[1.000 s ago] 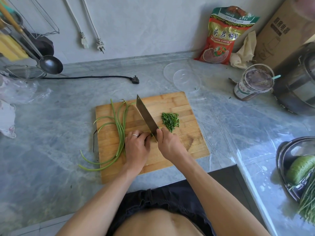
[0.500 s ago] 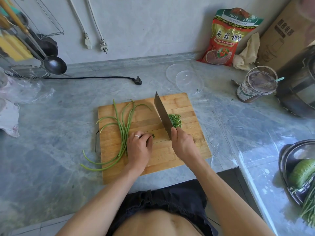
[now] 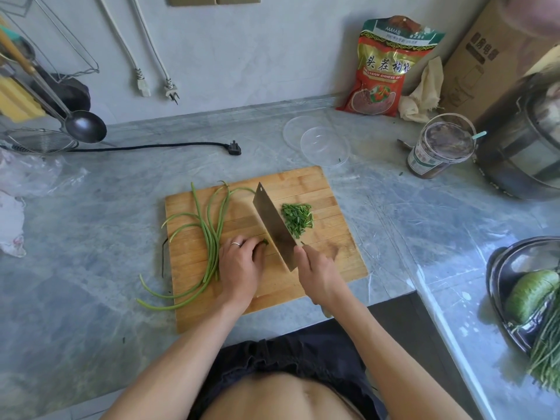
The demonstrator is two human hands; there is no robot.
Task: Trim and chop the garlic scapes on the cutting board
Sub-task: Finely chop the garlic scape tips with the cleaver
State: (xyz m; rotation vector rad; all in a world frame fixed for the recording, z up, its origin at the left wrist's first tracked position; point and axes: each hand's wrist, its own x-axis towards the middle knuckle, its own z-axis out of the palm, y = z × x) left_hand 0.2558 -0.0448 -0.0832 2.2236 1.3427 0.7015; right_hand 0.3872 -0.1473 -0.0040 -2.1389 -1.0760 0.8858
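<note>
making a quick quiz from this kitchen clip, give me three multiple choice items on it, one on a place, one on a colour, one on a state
1. Where does the pile of chopped pieces lie?
A. on the cutting board, right of the cleaver
B. in the clear containers
C. on the counter left of the board

2. What colour is the power cord on the counter?
A. white
B. black
C. red

3. What is the right hand doing?
A. resting flat on the board
B. gripping the cleaver's handle
C. holding a whole scape

Key: 1 A, the pile sits on the cutting board right of the cleaver. 2 B, the power cord is black. 3 B, the right hand wraps the handle.
</note>
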